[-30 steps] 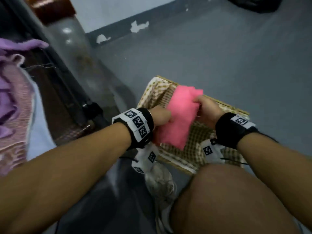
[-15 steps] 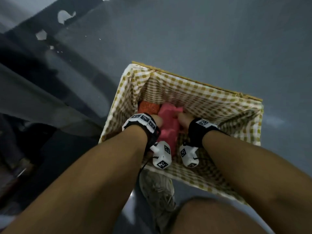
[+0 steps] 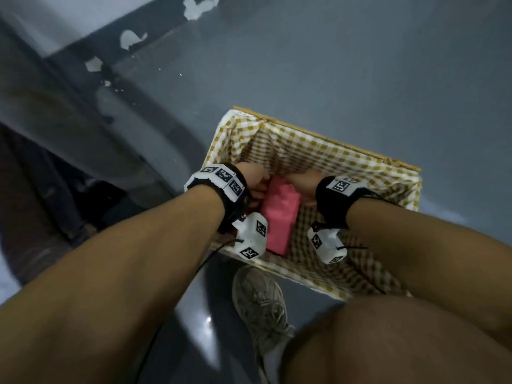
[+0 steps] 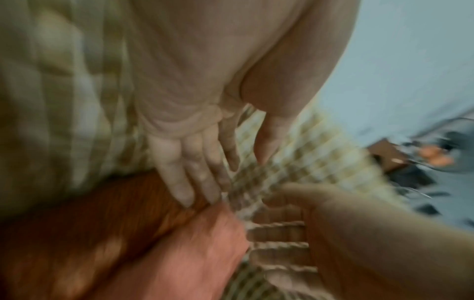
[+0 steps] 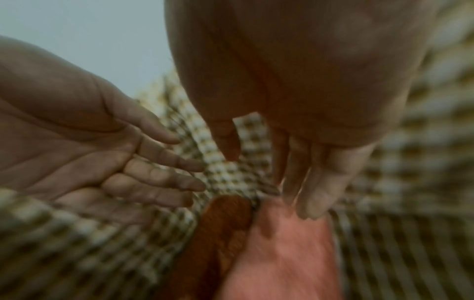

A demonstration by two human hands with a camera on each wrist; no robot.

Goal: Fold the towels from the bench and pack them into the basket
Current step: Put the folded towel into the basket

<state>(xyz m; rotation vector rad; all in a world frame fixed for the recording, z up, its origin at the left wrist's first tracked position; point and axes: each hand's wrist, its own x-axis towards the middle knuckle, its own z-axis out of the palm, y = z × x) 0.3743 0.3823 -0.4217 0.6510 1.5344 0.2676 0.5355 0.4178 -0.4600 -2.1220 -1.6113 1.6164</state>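
A wicker basket [image 3: 327, 139] with a yellow checked lining [image 5: 423, 142] stands on the grey floor. A folded pink towel [image 3: 279, 217] lies inside it near the left wall, next to an orange towel [image 4: 97, 223]. My left hand [image 3: 256, 180] is at the pink towel's far left end with straight fingers [image 4: 189, 178] that touch the orange towel. My right hand [image 3: 300, 182] is at the far right end, and its straight fingers [image 5: 310, 182] touch the pink towel [image 5: 282, 253]. Neither hand grips anything. In the head view my left wrist hides the orange towel.
The right half of the basket shows only lining [image 3: 360, 189]. My shoe [image 3: 260, 306] stands on the floor just before the basket's near rim, with my knee [image 3: 388, 342] beside it. A dark, blurred structure [image 3: 69, 176] and a wall with chipped paint lie to the left.
One second ago both hands held the pink towel above the basket. They lowered it in beside the orange towel and have since let go, fingers now straight.
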